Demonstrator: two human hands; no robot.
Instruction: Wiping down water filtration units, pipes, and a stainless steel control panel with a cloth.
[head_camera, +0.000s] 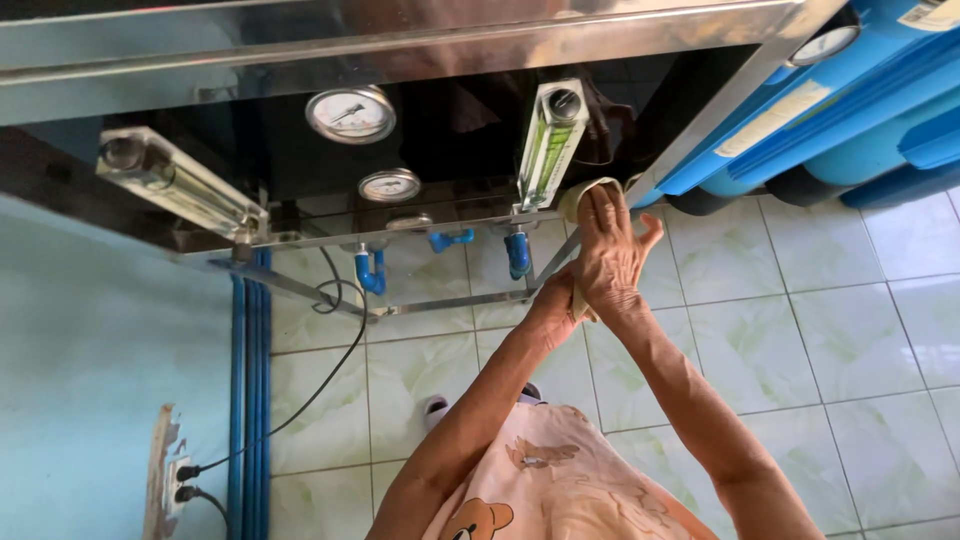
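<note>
Two hands press a cloth on a shiny metal frame.

The right hand (608, 250) lies flat and open, fingers together, on top of a pale cloth (588, 192). The cloth peeks out above the fingertips and again below the palm, so it sits under this hand, against the frame (700, 120). The left hand (556, 300) is tucked just under the right wrist, mostly hidden; I cannot tell if it is open or closed, but it touches the low end of the cloth. Just left of the cloth stands a clear tube (549, 145) with a green inside. Further left are two round dials (351, 114) and small blue taps (516, 252). Blue tanks (850, 110) lie to the right. The floor (830, 340) has pale tiles.
</note>
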